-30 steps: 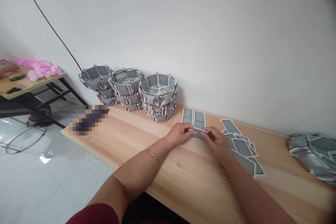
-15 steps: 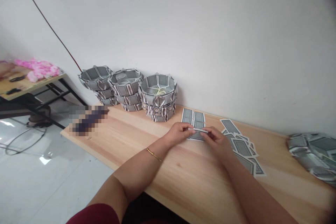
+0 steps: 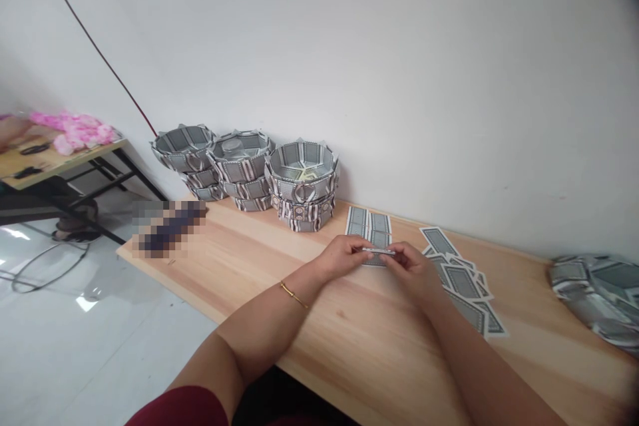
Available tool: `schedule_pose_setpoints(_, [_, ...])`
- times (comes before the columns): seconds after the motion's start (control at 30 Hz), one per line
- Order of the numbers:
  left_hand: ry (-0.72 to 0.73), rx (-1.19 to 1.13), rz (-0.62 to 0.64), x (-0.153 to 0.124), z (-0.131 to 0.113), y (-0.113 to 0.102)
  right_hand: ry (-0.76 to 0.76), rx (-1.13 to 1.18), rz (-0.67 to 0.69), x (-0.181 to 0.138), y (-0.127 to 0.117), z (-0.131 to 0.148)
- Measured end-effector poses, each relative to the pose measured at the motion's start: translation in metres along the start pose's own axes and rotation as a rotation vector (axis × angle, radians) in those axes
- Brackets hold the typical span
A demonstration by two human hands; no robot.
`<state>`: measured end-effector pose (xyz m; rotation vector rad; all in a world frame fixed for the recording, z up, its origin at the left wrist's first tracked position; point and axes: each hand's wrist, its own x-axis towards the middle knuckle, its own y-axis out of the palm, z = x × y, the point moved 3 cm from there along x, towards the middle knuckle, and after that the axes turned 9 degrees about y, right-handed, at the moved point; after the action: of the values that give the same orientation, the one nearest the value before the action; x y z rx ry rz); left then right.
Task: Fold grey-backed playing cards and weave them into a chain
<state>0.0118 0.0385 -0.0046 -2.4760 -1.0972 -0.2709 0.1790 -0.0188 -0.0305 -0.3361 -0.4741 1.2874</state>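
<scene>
Card (image 3: pixel 378 251) slightly lower than before, pinched edge-on between both hands (image 3: pixel 343 257).

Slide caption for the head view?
Left hand and right hand pinch a card between stacked baskets and scattered cards.

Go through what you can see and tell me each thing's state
Held card: pinched, nearly edge-on
Left hand: pinching one end
Right hand: pinching the other
Laid cards: flat, side by side
Loose cards: spread, overlapping
Basket stacks: upright, open on top
Right basket: open, partly out of view
Bracelet: worn
Pink pile: heaped
</scene>
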Motion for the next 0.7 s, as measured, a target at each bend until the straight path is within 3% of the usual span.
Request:
schedule_pose_setpoints(0.23, [0.033, -0.029, 0.023, -0.001, -0.007, 0.001, -0.015, 0.015, -0.007, -0.002, -0.001, 0.004])
schedule_pose_setpoints(0.5, [-0.237, -0.532, -0.022, -0.002, -0.014, 0.008, -0.018, 0.231, 0.065, -0.007, -0.002, 0.020])
schedule_pose_setpoints(0.7, [-0.242, -0.793, 0.069, -0.003, -0.015, 0.014, 0.009, 0.376, 0.076, -0.008, -0.003, 0.021])
